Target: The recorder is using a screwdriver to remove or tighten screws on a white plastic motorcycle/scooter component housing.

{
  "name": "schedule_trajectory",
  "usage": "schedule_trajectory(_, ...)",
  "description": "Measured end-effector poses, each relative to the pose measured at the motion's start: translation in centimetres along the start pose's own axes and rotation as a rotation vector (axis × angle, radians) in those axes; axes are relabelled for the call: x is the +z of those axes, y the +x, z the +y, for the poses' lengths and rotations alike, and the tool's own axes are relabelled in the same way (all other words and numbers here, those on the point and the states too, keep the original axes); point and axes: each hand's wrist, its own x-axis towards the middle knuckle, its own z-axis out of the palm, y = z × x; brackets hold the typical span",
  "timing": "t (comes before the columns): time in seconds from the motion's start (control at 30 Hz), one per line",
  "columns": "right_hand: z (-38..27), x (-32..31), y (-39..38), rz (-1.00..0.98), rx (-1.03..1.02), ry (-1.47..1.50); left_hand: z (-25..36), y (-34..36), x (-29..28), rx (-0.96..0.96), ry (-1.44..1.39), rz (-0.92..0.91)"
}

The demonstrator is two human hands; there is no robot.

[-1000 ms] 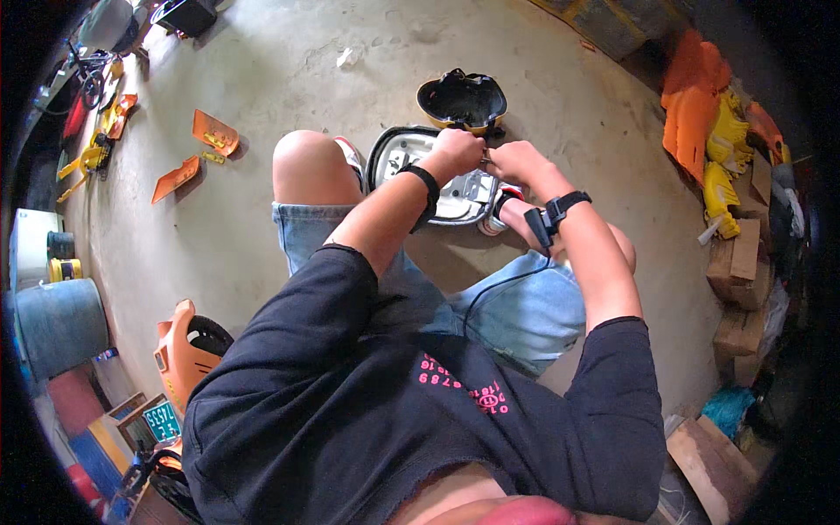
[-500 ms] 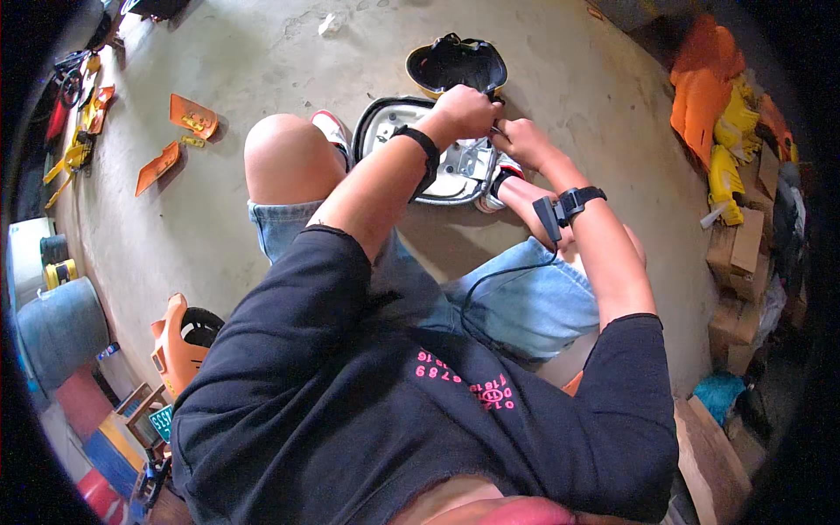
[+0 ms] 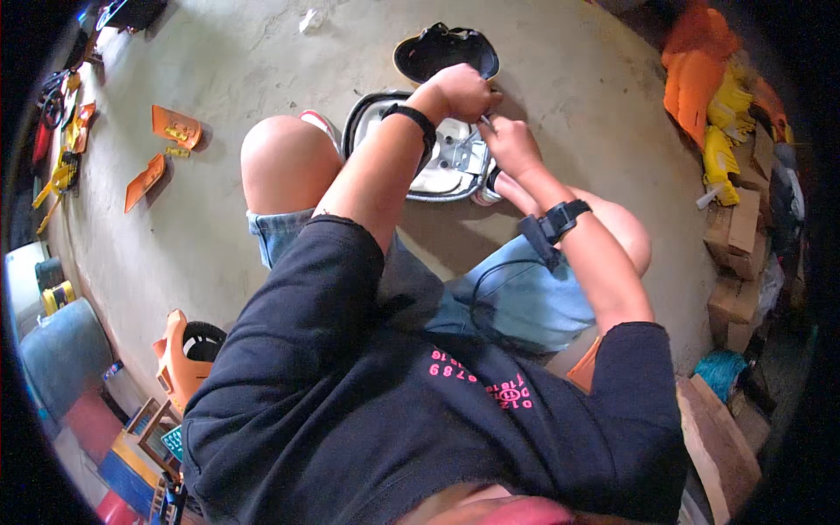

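Note:
An upturned scooter or motorcycle seat (image 3: 372, 109), with a pale underside and dark rim, lies on the floor between my feet. A metal bracket (image 3: 468, 157) shows at its right part. Above the seat's far right side, my left hand (image 3: 462, 90) is closed, back turned up. My right hand (image 3: 512, 144) is closed just right of it and nearer me. Something thin and metallic shows between the two hands, too small to name. Beyond the seat, an open helmet-like bowl (image 3: 446, 57), black inside with a yellow rim, touches or nearly touches my left hand.
Orange curved panels (image 3: 178, 129) lie on the concrete floor to the left. An orange plastic part (image 3: 182, 359) stands near my left elbow. Cardboard boxes (image 3: 733, 236) and yellow and orange panels (image 3: 696, 83) are piled along the right. My bent knees frame the seat.
My left hand has moved a little farther away from me, toward the bowl. My right hand stays beside it, its wrist slightly turned. The whole view has shifted slightly.

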Motion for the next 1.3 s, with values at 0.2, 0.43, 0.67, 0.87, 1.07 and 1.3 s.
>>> schedule_trajectory(0.2, 0.3, -1.0, 0.6, -0.118, -0.033, -0.069, 1.6, 0.0, -0.6, -0.172, 0.040, -0.103)
schedule_trajectory(0.43, 0.5, -1.8, 0.9, -0.366, 0.036, 0.269, 2.1, -2.5, -0.5, -0.473, 0.093, -0.062)
schedule_trajectory(0.67, 1.3, -0.1, 1.9, -0.469, 0.194, 0.230, 3.3, -2.1, -0.1, -0.481, 0.021, -0.115)
schedule_trajectory(0.87, 2.4, 0.7, 2.2, -0.430, 0.234, 0.245, 2.4, -1.2, -0.3, -0.459, -0.073, -0.121)
schedule_trajectory(1.07, 1.4, 0.1, 2.0, -0.372, 0.252, 0.294, 1.4, -0.5, -0.3, -0.377, -0.073, -0.129)
schedule_trajectory(1.3, 1.6, 3.1, 1.4, -0.194, 0.267, 0.504, 0.8, 0.5, -0.4, -0.265, -0.047, -0.083)
